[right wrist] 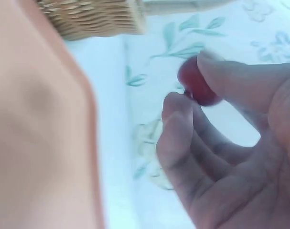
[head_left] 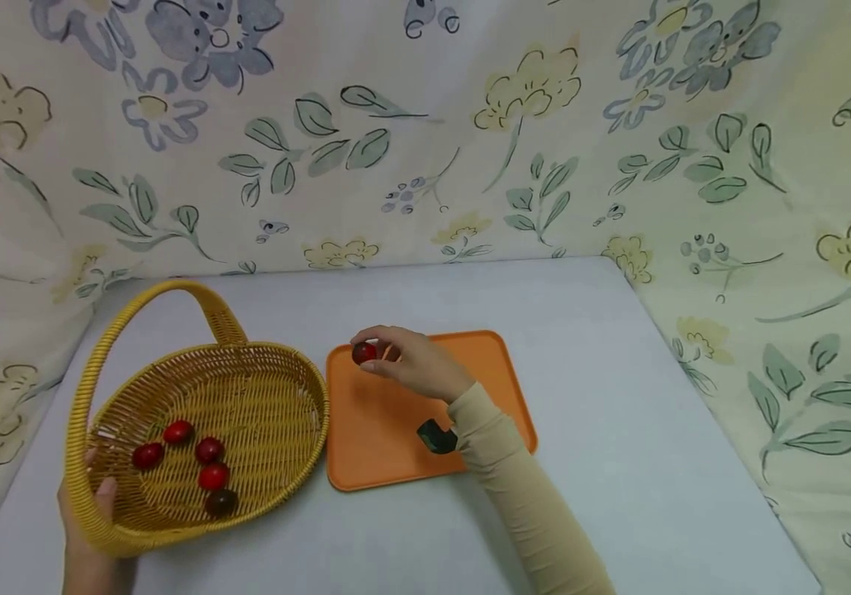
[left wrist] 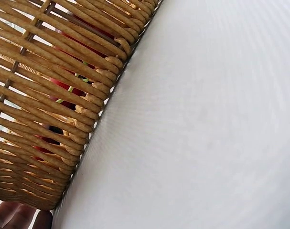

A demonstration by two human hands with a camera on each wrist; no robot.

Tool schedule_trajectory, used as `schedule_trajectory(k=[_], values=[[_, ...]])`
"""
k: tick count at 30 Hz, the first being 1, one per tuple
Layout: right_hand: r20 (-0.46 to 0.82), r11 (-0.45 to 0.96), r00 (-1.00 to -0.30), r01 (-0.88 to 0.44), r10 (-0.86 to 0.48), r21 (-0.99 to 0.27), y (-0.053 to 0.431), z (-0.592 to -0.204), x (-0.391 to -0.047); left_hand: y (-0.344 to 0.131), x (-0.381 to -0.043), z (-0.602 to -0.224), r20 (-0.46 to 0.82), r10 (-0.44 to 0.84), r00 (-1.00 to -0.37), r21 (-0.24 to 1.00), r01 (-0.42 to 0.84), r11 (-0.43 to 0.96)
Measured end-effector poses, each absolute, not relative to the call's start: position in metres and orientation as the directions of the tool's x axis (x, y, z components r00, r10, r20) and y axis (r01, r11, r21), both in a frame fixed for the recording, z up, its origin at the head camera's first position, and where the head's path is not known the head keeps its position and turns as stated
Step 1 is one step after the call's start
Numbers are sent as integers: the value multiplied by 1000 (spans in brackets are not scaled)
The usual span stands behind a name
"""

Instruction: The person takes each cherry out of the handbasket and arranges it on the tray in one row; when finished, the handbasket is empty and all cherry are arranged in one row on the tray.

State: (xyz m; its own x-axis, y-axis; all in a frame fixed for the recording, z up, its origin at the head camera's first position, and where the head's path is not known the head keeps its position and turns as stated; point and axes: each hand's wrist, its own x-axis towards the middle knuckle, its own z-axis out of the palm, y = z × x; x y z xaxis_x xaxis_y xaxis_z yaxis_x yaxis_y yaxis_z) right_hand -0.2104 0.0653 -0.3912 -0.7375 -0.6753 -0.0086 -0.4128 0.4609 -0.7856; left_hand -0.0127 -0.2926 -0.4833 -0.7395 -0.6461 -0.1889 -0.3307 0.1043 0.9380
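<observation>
Between thumb and fingertips, my right hand (head_left: 421, 361) pinches a dark red cherry (head_left: 363, 353), held over the left far corner of an orange tray (head_left: 388, 450). The right wrist view shows this cherry (right wrist: 197, 81) at the thumb tip and fingertips. My left hand (head_left: 87, 529) grips the near left side of a yellow wicker basket (head_left: 269, 413), thumb over the rim. Several cherries (head_left: 213, 476), red to nearly black, lie in the basket's left and near part. In the left wrist view, fingers (left wrist: 20, 217) show at the basket's lower edge, with red fruit behind the weave.
The basket's tall arched handle (head_left: 128, 318) rises over its left side. Basket and tray stand side by side on a white table (head_left: 604, 413). A floral cloth (head_left: 425, 182) hangs behind and to the sides. A dark device (head_left: 436, 436) sits at the right wrist.
</observation>
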Motion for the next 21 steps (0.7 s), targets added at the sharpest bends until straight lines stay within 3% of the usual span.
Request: schedule_trajectory(k=[7, 10, 15, 21], values=[[-51, 287, -775, -171, -629, -942, 56, -427, -215, -289, -17, -479, -234, -665, -709, 939, -341, 33], [-89, 282, -799, -104, -595, -954, 50, -438, -216, -289, -18, -478, -282, -662, -695, 930, -368, -11], [-130, 357, -796, -114, -591, -927, 39, -456, -216, -291, -18, -478, -329, -650, -686, 911, -411, -28], [-123, 422, -820, -153, -559, -894, 27, -473, -219, -294, -14, -483, -276, -634, -722, 911, -407, 68]])
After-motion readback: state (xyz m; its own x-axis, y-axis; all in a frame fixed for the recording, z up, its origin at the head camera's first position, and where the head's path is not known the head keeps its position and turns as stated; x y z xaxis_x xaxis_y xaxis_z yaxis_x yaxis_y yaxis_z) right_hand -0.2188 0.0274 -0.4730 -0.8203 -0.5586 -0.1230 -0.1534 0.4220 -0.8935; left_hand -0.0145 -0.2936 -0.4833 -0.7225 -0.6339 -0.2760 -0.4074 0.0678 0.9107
